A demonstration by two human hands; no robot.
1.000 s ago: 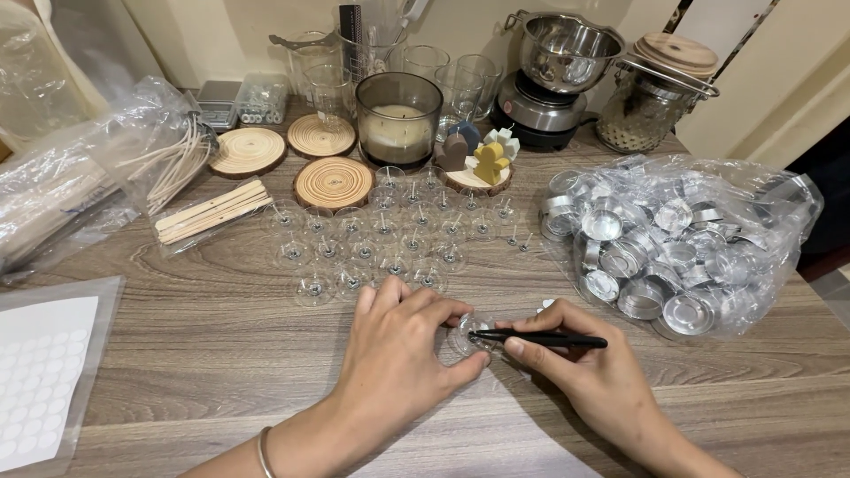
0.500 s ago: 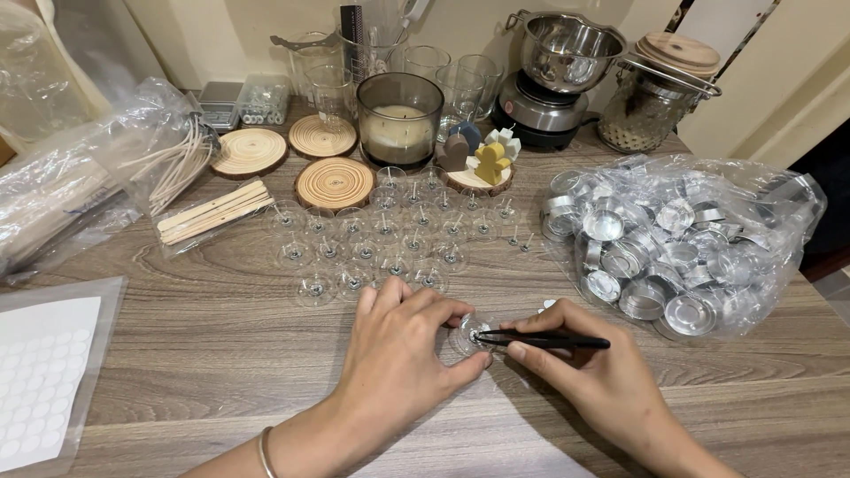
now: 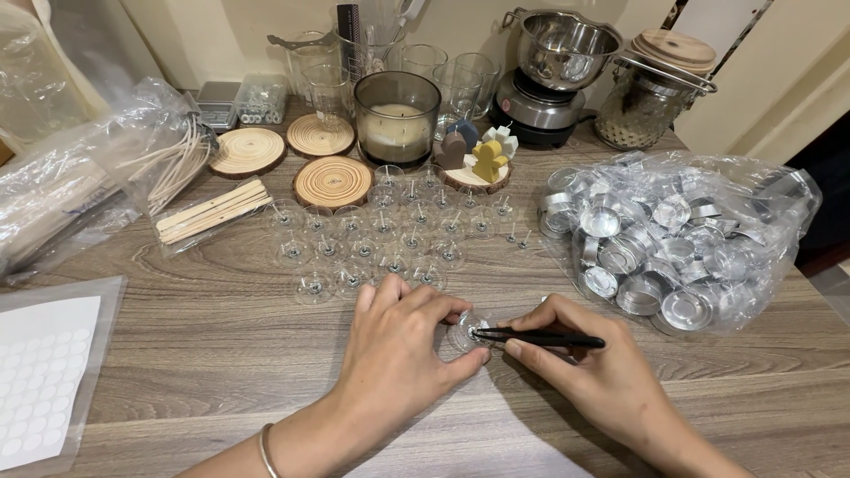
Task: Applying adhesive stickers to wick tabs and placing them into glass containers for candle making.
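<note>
Holding almost exactly as it did half a second ago, your left hand (image 3: 396, 350) curls its grip around a small clear cup (image 3: 467, 332) on the tabletop (image 3: 221, 345); thumb and fingertips pinch the cup's rim. Your right hand (image 3: 591, 367) is closed on black tweezers (image 3: 540, 337), whose tips have crept slightly further left and now sit inside the cup, at what looks like a small metal wick tab. Judged from that, the seating of the wick in this cup is still under way, not finished.

Head view, containers listed outward from the grip:
- Clear cup in your grip: holds the tweezer tips; its other contents are too small to tell.
- Cluster of clear cups (image 3: 381, 243), just beyond your left hand: each carries a short upright wick.
- Plastic bag (image 3: 682, 243), beyond and right of your right hand: full of empty metal tealight cups.
- Smoked glass jar (image 3: 397, 111), far beyond the grip: pale wax inside.
- Steel pot (image 3: 565, 44) on a small burner, far right: its inside looks empty.
- Clear bag (image 3: 168, 150), far left: long wicks.
- Sticker sheet (image 3: 40, 376), left of your left hand: white round dots.
</note>
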